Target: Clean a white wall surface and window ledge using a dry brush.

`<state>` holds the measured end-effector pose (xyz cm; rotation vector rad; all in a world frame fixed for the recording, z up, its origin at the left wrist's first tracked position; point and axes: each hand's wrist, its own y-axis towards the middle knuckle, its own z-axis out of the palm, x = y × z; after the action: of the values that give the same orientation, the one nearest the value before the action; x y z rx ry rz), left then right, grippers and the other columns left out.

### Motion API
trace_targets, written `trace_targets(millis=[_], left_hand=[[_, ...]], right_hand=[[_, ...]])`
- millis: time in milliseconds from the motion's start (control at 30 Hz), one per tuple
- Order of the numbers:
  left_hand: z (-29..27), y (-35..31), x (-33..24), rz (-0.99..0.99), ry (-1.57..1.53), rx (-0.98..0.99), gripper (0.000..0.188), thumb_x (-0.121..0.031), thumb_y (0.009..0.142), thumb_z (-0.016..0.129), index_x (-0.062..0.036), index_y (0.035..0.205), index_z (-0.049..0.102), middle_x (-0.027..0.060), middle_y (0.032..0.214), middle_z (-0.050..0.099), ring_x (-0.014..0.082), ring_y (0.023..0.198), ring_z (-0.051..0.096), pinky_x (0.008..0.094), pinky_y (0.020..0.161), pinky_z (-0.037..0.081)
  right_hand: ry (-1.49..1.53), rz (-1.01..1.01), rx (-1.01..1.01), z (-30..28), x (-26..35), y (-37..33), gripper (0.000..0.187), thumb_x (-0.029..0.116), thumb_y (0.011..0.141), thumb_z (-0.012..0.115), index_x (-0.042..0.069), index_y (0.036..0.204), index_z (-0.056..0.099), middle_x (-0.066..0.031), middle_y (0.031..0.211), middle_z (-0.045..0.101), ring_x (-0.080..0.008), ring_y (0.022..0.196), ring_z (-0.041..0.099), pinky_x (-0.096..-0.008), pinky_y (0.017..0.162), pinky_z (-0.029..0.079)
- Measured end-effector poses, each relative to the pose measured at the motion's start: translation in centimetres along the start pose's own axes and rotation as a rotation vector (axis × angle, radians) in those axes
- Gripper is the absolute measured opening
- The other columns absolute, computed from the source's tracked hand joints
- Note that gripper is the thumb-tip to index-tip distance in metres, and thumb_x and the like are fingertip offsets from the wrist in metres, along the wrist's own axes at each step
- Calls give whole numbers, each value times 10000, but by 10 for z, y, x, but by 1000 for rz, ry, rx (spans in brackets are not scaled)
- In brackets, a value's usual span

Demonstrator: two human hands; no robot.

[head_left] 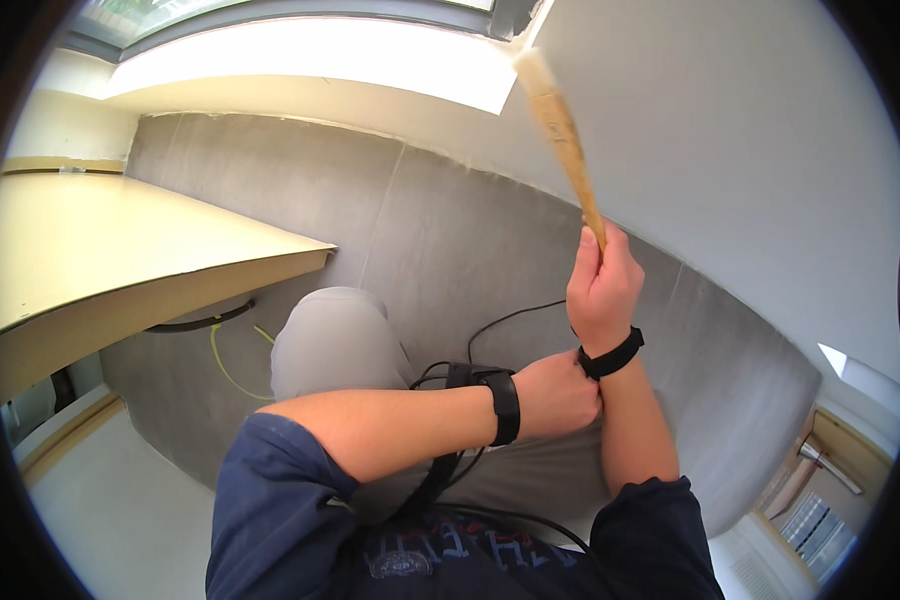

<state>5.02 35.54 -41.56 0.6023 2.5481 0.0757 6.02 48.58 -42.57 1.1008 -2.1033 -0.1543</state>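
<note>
Near sill edge (pixel 310 78) and open wall (pixel 730 140), brush (pixel 559 132) in closed right hand (pixel 606 280); grip of left hand (pixel 560 396) unclear

Brush handle (pixel 568 150) seen as smooth wood w/ a few dk. marks; bristles (pixel 536 72) blurred, soft-lkg. Both wrist straps (pixel 506 408) finished matt, cloth or plastic can't be told. Trousers (pixel 332 335) & T-shirt (pixel 280 480) made of soft matt cloth, the latter w/ chest print. Black cable (pixel 510 318) sheathed in smooth plastic or rubber; yellow-grn. cord (pixel 219 362) plastic-lkg. Cream panel (pixel 120 235) finished smooth. Grey tiles (pixel 450 230) finished matt & smooth, split by thin joints. Wall (pixel 730 150) finished smooth, matt, paint-like. Window glazed w/ glass (pixel 160 12), dk. frame (pixel 300 20) made of metal or plastic, can't be told.
</note>
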Motion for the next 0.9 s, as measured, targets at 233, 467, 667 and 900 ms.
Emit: trace_targets(millis=[233,467,667,900], left_hand=[[-15,0,7,24,51,-21,145,-146,810,574,-42,830,673,64,835,679,227,803,641,322,743,497],[-33,-6,-5,-26,-341,84,295,-235,847,657,-46,1060,580,110,893,602,312,826,635,407,749,534],[-107,-38,-42,-400,-286,-155,264,-189,888,653,-12,1073,593,104,869,684,324,726,677,399,656,554],[-326,-55,-148,-674,-262,-242,263,-233,886,664,-54,1078,644,135,863,689,329,756,667,444,672,536]], right_hand=[[62,42,-10,-5,12,14,103,68,956,592,-3,1023,626,-119,627,573,-278,497,541,-366,473,423],[114,-74,-295,-84,10,30,159,48,929,585,-41,1055,624,-149,713,597,-328,555,569,-400,518,453],[-230,-121,-293,-276,93,80,244,9,863,630,-39,1102,636,-121,695,596,-275,556,595,-368,491,459],[-187,-152,-299,-472,233,161,297,31,869,648,-15,1161,635,-97,657,612,-259,511,582,-339,472,457]])
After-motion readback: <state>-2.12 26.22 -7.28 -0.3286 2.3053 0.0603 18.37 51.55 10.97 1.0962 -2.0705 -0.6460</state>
